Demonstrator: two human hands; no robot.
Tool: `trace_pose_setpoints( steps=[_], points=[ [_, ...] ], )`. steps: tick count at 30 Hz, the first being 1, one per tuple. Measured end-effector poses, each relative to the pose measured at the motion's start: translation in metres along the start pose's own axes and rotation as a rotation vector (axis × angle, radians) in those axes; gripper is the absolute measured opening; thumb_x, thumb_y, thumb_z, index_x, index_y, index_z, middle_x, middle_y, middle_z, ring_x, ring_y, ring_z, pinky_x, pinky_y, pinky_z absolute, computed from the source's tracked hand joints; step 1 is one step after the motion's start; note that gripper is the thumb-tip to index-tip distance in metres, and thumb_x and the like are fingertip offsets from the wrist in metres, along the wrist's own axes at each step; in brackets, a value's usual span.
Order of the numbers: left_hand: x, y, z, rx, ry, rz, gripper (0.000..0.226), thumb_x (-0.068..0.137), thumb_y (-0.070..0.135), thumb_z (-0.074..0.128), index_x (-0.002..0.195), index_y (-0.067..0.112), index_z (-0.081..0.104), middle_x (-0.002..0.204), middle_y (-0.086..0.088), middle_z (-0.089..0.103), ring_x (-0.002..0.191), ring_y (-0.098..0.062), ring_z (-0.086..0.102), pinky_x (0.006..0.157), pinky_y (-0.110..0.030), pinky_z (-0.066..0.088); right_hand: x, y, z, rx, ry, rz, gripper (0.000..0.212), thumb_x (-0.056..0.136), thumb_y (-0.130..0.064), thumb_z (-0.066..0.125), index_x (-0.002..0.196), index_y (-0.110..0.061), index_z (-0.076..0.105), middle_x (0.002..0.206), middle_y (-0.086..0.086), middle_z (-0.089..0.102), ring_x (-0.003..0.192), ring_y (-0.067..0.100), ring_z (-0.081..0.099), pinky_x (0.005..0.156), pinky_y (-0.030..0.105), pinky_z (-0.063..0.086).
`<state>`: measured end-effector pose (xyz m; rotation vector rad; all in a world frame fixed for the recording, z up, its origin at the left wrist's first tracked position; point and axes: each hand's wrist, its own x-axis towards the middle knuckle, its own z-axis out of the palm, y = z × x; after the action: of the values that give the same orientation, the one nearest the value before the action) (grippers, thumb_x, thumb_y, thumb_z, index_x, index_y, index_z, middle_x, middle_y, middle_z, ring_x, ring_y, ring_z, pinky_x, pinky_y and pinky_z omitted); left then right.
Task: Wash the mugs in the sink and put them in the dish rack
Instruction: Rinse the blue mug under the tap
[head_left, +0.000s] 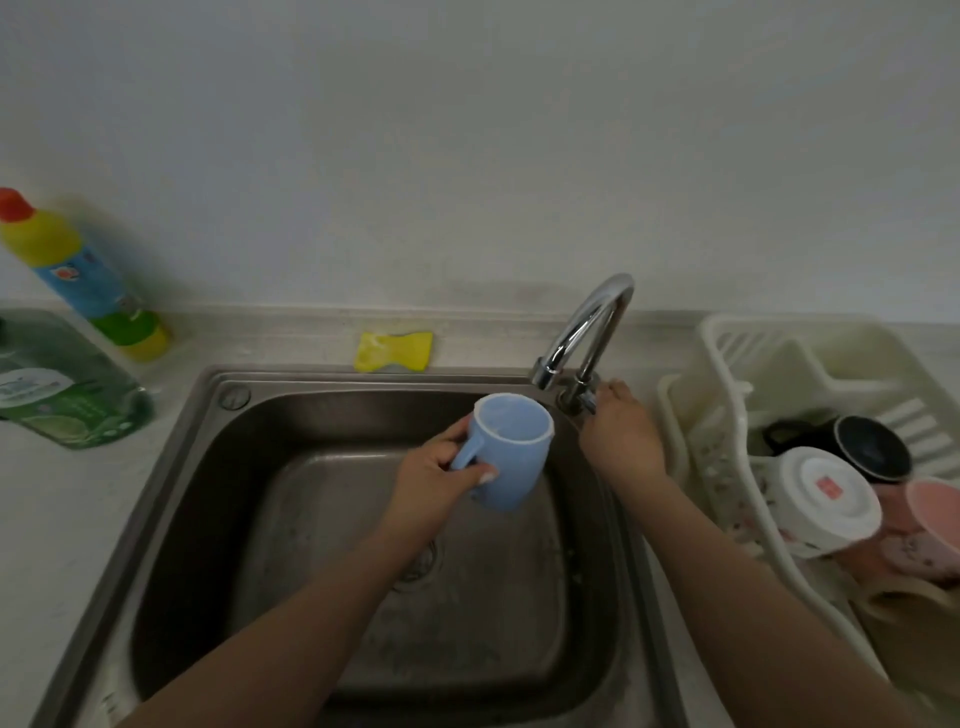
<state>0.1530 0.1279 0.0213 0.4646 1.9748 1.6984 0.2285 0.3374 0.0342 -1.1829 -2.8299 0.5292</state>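
1. Holding a blue mug (511, 451) by its handle, the left hand (435, 480) has its fingers (480, 474) curled round the handle, mug upright over the sink (171, 499), below the tap (587, 332).
2. Right hand (621, 434): at the tap's base, fingers bent toward the handle; whether they grip it, I cannot tell.
3. Dish rack (727, 364), right of sink: white mug (826, 499), black mug (870, 447) and pink mug (932, 512), all on their sides.
4. Table (52, 519): yellow sponge (394, 352) behind the sink; green bottle (67, 395) and yellow bottle (78, 275) on the left.
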Motion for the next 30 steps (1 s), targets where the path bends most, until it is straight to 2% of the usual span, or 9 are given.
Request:
trace_pose_setpoints(
  steps=[5,10,13,15,16,21,25,27,30],
  points=[
    [0.007,-0.005,-0.002,-0.018,0.003,-0.003,0.014,0.075,-0.010,0.074,0.089,-0.012,0.071,0.134,0.012,0.055,0.095,0.000,0.064,0.072,-0.015,0.055,-0.011,-0.002,0.003,-0.014,-0.023,-0.033,0.055,0.090,-0.007,0.043,0.144,-0.006,0.037,0.152,0.010,0.036,0.138,0.022,0.037,0.111,0.031,0.029],
    [0.009,-0.001,-0.002,-0.069,-0.033,0.016,0.012,0.074,-0.012,0.073,0.079,-0.001,0.072,0.128,0.019,0.056,0.090,0.012,0.064,0.067,-0.015,0.054,-0.020,-0.009,0.002,0.021,-0.070,-0.036,0.059,0.094,-0.011,0.040,0.151,-0.006,0.026,0.159,0.008,0.024,0.146,0.017,0.022,0.117,0.027,0.015],
    [0.011,-0.001,-0.001,-0.051,-0.039,0.033,0.021,0.071,-0.013,0.075,0.073,0.007,0.071,0.129,0.014,0.057,0.092,0.016,0.062,0.070,-0.015,0.054,-0.037,-0.020,-0.007,0.158,0.077,-0.080,0.047,0.098,-0.017,0.041,0.144,-0.008,0.041,0.151,0.010,0.039,0.139,0.022,0.036,0.115,0.031,0.025],
    [0.011,-0.002,0.000,-0.027,-0.055,0.053,0.022,0.069,-0.014,0.076,0.074,0.008,0.073,0.132,0.009,0.056,0.095,0.017,0.060,0.075,-0.015,0.054,-0.053,-0.037,-0.012,0.248,0.144,-0.196,0.035,0.099,-0.022,0.040,0.129,-0.013,0.054,0.131,0.008,0.057,0.121,0.025,0.053,0.100,0.030,0.041],
    [0.011,-0.002,0.000,-0.011,-0.064,0.066,0.024,0.068,-0.014,0.076,0.075,0.008,0.074,0.132,0.010,0.055,0.096,0.019,0.059,0.075,-0.014,0.053,-0.060,-0.047,-0.013,0.249,0.131,-0.260,0.031,0.100,-0.024,0.038,0.124,-0.014,0.056,0.123,0.007,0.059,0.113,0.023,0.055,0.094,0.029,0.041],
    [0.005,-0.006,-0.010,0.049,-0.053,0.098,0.036,0.073,-0.013,0.073,0.107,-0.002,0.072,0.133,0.010,0.052,0.090,0.020,0.059,0.075,-0.009,0.049,-0.084,-0.085,-0.012,0.180,-0.030,-0.458,0.036,0.104,-0.022,0.037,0.134,-0.012,0.052,0.132,0.009,0.056,0.122,0.021,0.051,0.109,0.038,0.037],
    [-0.001,-0.011,-0.027,0.054,-0.069,0.082,0.030,0.069,-0.014,0.075,0.098,-0.005,0.074,0.135,0.008,0.053,0.090,0.019,0.059,0.074,-0.008,0.049,-0.096,-0.054,-0.016,0.149,0.022,-0.459,0.040,0.098,-0.029,0.040,0.132,-0.015,0.059,0.134,0.002,0.059,0.127,0.015,0.050,0.112,0.024,0.024],
    [-0.005,-0.010,-0.028,0.049,-0.102,0.083,0.029,0.068,-0.016,0.075,0.096,-0.007,0.074,0.135,0.007,0.054,0.091,0.014,0.061,0.072,-0.009,0.050,-0.082,-0.054,-0.018,0.115,0.024,-0.382,0.042,0.099,-0.031,0.037,0.128,-0.014,0.062,0.132,0.005,0.061,0.127,0.019,0.051,0.113,0.028,0.025],
    [0.000,-0.008,-0.023,0.058,-0.083,0.115,0.030,0.070,-0.013,0.075,0.098,-0.003,0.074,0.137,0.002,0.055,0.100,0.004,0.060,0.075,-0.011,0.052,-0.083,-0.077,-0.016,0.115,-0.005,-0.473,0.050,0.097,-0.035,0.030,0.131,-0.011,0.058,0.135,0.007,0.058,0.127,0.020,0.051,0.112,0.030,0.027]
  ],
)
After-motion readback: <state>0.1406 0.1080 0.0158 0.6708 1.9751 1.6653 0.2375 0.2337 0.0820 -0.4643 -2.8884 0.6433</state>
